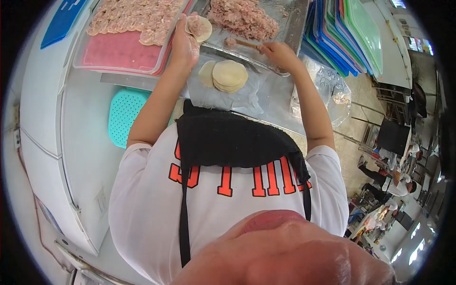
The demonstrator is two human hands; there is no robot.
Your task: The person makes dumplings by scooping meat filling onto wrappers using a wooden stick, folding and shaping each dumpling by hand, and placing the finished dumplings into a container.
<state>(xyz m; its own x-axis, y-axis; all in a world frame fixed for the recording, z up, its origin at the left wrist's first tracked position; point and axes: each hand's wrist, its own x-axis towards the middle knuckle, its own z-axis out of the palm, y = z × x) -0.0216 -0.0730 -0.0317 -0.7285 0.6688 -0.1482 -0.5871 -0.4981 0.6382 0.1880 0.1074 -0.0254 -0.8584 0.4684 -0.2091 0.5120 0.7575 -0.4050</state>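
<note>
My left hand [184, 45] holds a round dough wrapper [204, 29] with some minced meat on it, beside the rim of a pink tray [121, 53] filled with rows of shaped dumplings [135, 19]. My right hand [280, 54] is closed around a thin wooden stick [246, 43], whose far tip carries a bit of meat. That tip is over a metal tray [292, 31] holding a heap of minced meat [242, 19]. A stack of round wrappers [230, 75] lies on a plastic sheet [202, 97] between my forearms.
Colored plastic lids [349, 35] stand stacked at the upper right, near a clear plastic bag [327, 90]. A turquoise perforated basket [124, 114] is left of my left forearm. A blue board [64, 21] is at the upper left. People work in the background at right.
</note>
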